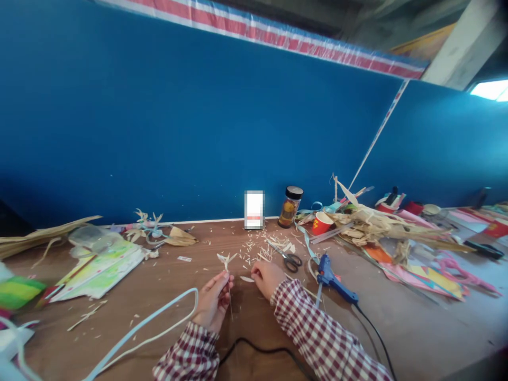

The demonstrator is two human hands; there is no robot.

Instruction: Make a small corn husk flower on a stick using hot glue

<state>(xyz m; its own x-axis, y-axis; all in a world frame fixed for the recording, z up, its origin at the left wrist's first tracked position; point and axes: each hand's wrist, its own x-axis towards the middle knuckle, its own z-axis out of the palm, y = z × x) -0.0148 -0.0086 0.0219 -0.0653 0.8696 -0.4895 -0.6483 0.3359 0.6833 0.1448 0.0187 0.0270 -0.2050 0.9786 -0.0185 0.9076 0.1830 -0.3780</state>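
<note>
My left hand (214, 300) is closed around a thin stick topped with a small pale straw flower (226, 259), held upright above the wooden table (166, 296). My right hand (266, 276) is curled, fingers pinched on a small pale petal-shaped strip (246, 279) that lies on the table between the two hands. Both arms wear red and white checked sleeves. Loose straw cuttings (257, 247) are scattered just beyond the hands.
Scissors (289, 259) and a blue glue gun (333, 278) with a black cord lie right of my hands. A jar (290, 207), a red cup (320, 223) and a heap of dried husks (381, 225) stand behind. A white strap (159, 317) and coloured paper (99, 267) lie left.
</note>
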